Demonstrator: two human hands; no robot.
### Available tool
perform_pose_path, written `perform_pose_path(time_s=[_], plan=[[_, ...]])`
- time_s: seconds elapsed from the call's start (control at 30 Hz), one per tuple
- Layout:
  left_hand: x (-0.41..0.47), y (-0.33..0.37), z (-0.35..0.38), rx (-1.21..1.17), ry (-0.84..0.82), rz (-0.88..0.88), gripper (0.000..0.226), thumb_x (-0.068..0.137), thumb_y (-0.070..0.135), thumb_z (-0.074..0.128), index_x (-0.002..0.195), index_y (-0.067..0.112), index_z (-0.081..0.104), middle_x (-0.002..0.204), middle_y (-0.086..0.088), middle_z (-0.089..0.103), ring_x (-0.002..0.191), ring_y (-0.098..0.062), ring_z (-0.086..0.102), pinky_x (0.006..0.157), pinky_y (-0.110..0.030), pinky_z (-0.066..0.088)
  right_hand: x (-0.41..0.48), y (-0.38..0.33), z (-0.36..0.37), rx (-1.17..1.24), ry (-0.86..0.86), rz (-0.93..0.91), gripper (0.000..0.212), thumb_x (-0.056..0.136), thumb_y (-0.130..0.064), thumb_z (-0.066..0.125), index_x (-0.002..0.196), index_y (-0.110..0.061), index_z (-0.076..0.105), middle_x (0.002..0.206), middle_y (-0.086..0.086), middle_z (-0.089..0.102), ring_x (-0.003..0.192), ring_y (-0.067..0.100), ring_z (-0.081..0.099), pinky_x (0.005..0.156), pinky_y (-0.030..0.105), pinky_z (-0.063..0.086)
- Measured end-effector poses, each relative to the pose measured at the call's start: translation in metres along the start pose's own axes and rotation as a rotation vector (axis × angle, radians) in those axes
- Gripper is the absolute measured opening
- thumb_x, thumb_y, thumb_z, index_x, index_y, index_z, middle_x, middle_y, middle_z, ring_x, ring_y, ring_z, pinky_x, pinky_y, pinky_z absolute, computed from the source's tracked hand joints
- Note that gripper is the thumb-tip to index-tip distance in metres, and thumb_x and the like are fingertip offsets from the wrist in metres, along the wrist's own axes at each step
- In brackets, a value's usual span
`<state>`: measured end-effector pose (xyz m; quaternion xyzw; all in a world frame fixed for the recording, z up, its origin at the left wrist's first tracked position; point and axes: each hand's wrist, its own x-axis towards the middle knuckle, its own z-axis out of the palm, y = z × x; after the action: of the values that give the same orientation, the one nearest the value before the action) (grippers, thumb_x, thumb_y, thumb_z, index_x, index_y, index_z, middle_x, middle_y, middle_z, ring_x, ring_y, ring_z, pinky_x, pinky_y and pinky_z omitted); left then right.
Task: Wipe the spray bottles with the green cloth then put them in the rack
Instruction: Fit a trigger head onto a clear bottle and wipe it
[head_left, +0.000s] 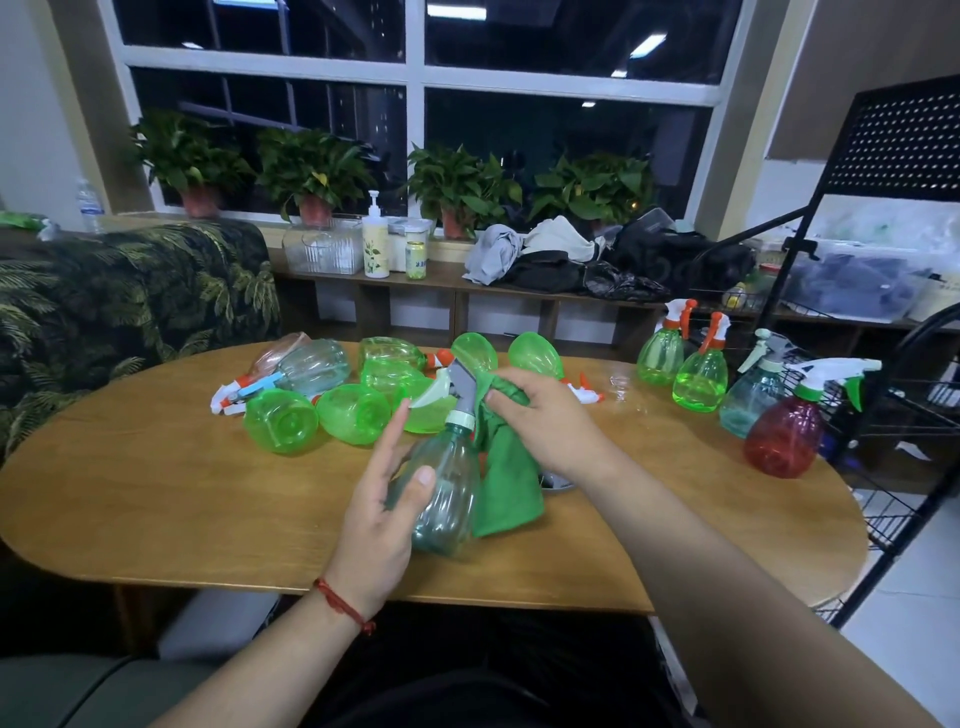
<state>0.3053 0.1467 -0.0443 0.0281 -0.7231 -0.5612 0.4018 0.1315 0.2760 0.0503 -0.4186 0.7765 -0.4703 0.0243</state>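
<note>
Now, with your left hand (384, 504) gripping the belly of the bluish spray bottle (449, 493) just over the counter (156, 493) and your right hand (545, 415) bunching the green cloth (511, 488) against its neck, rotate the bottle steadily so the cloth reaches under the trigger (434, 391) too.
</note>
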Motion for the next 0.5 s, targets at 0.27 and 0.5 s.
perform_pose_path(time_s=[0.27,0.5], plan=[[0.010,0.004,0.007,0.021,0.027,-0.021,0.073,0.095,0.056,0.060,0.161,0.054,0.029,0.154,0.021,0.052,0.148,-0.007,0.045,0.120,-0.033,0.040,-0.038,-0.011,-0.036,0.263,0.064,0.147,0.009,0.100,-0.023,0.070,0.100,-0.026,0.079,0.091,0.010,0.079,0.078,0.036,0.076,0.079,0.054,0.063],[0.040,0.024,0.053,-0.022,-0.172,-0.120,0.067,0.096,0.063,0.059,0.157,0.046,0.036,0.152,0.025,0.054,0.140,-0.003,0.053,0.120,-0.039,0.042,-0.080,0.000,-0.040,0.597,0.087,0.271,0.018,0.104,-0.012,0.062,0.106,-0.018,0.079,0.101,0.012,0.079,0.089,0.029,0.075,0.087,0.050,0.060]])
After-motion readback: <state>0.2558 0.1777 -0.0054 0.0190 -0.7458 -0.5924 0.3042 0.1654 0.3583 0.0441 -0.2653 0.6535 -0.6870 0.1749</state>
